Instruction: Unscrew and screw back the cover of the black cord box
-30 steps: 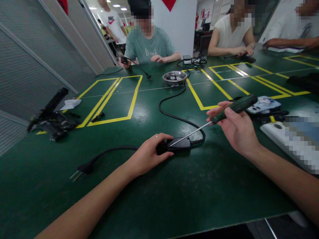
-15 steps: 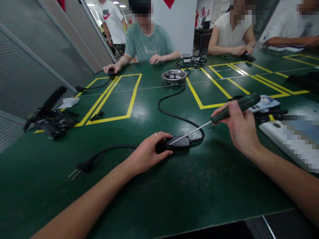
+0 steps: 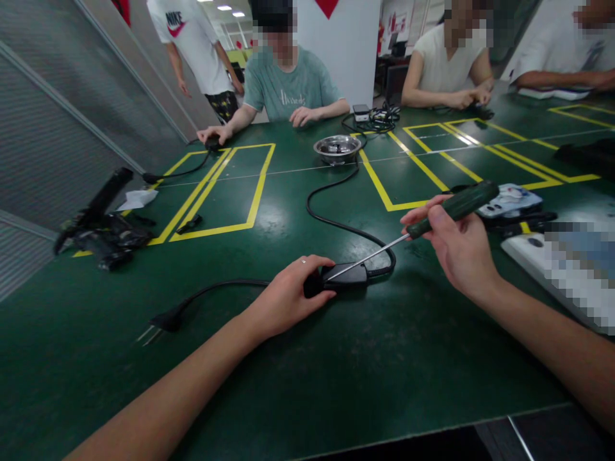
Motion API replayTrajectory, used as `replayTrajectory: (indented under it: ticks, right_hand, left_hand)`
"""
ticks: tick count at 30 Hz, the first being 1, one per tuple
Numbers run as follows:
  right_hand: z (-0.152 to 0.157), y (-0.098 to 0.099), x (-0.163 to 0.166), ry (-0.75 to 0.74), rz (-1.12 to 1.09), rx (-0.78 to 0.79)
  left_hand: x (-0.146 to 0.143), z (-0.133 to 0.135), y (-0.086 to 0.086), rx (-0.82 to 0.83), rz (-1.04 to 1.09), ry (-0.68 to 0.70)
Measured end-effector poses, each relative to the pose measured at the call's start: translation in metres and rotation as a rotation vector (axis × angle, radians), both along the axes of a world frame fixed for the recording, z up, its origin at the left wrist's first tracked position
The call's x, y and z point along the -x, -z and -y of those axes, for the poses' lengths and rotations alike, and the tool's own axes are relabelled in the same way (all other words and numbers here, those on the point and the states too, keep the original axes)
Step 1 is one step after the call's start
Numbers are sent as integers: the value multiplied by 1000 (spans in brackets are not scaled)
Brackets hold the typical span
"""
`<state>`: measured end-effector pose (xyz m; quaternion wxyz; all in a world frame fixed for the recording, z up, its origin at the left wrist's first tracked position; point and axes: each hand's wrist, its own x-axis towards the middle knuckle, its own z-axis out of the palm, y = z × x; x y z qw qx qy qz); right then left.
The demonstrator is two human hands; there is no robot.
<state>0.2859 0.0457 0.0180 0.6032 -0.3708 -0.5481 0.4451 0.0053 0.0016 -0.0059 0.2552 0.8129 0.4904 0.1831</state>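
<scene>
My left hand [image 3: 288, 296] grips the left end of a black power adapter [image 3: 346, 276] lying on the green table [image 3: 336, 371], fingers curled around it. My right hand [image 3: 456, 246] is closed on the dark green handle of a screwdriver [image 3: 451, 206]. Its thin metal shaft slants down to the left, and the tip rests on the adapter's top. One black cable runs from the adapter left to a plug [image 3: 166, 320]. Another cable [image 3: 331, 208] loops away toward a metal bowl [image 3: 337, 148].
Black parts [image 3: 103, 234] are piled at the left edge. A phone [image 3: 510, 200] and a white device [image 3: 557, 262] lie to my right. Several people sit at the far side, hands on small items; one person stands at the back left. Yellow tape marks rectangles.
My right hand has shifted its fingers along the screwdriver handle while the tip stays on the adapter. The person opposite has reached an arm out to the left; the standing person has come closer.
</scene>
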Motion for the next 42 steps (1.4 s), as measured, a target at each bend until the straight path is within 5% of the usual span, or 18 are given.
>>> replayTrajectory:
  ticks: [5, 15, 28, 31, 37, 42]
  right_hand:
    - [3, -3, -1, -104, -70, 15]
    - [-6, 5, -3, 79, 35, 79]
    - [-17, 12, -6, 51, -63, 412]
    - [-22, 12, -12, 123, 173, 367]
    - [-24, 14, -18, 134, 983, 138]
    - [-25, 22, -19, 116, 1414, 133]
  left_hand:
    - [0, 1, -1, 3, 1, 3]
    - [-2, 0, 0, -3, -7, -2]
    - [-5, 2, -1, -50, -67, -4]
    - [-13, 5, -3, -143, -76, 43]
    - [-26, 5, -1, -219, -150, 130]
    - [-17, 5, -3, -262, -192, 123]
